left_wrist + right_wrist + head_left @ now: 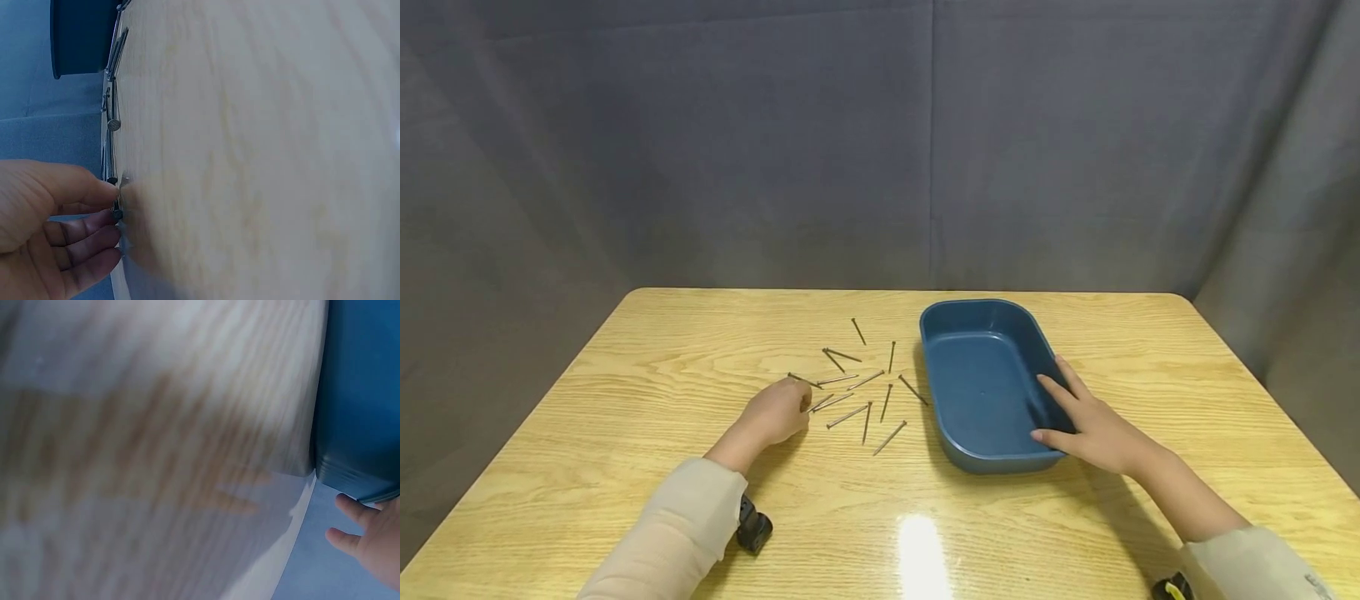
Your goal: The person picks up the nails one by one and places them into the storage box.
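My left hand [781,411] is low over the left edge of a loose scatter of nails [867,380]. In the left wrist view, its thumb and fingertips close around a nail [117,214], whose head shows between them. More nails lie just beyond the fingertips. My right hand [1093,427] holds the right side of a blue plastic tub [951,461]. Its thumb and a finger reach over the rim onto the inside, while other fingers show outside the wall [362,425] in the right wrist view. Nothing lies in the tub.
Several nails lie at different angles on the light wooden table [625,400], left of the tub. A grey curtain [790,150] hangs behind the table's far edge. Black wrist cameras [752,527] sit below both sleeves, and light glares off the front of the tabletop.
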`<state>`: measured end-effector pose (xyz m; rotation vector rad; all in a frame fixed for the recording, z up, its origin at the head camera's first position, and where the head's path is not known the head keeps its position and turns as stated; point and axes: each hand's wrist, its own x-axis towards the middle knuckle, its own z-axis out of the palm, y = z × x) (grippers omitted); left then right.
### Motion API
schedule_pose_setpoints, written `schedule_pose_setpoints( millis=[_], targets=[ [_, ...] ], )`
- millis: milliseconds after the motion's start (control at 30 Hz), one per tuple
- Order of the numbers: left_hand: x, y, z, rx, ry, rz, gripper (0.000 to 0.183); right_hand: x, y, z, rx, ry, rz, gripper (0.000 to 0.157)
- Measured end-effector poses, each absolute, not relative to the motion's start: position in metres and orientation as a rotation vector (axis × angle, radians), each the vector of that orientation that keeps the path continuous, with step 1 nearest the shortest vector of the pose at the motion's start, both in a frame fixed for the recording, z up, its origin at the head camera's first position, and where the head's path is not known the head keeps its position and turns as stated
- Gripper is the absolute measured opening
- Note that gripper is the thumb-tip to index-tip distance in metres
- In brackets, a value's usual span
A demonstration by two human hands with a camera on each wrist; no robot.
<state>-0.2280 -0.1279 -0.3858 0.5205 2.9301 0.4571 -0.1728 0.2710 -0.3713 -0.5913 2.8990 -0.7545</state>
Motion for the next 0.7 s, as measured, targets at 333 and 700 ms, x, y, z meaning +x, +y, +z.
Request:
schedule_pose_setpoints(
  millis=[333, 700],
  targets=[
    [-0.2314, -0.1248, -0.3851, 0.499, 2.908, 0.456, 0.005, -0.1731, 0.2721, -0.3733, -0.591, 2.898, -0.759, 0.076],
    [-0.2304, -0.1234, -0.383, 0.469, 2.899, 0.478, 0.011, -0.1742, 0.2714, -0.3736, -0.581, 2.888, -0.754, 0.075]
  ],
)
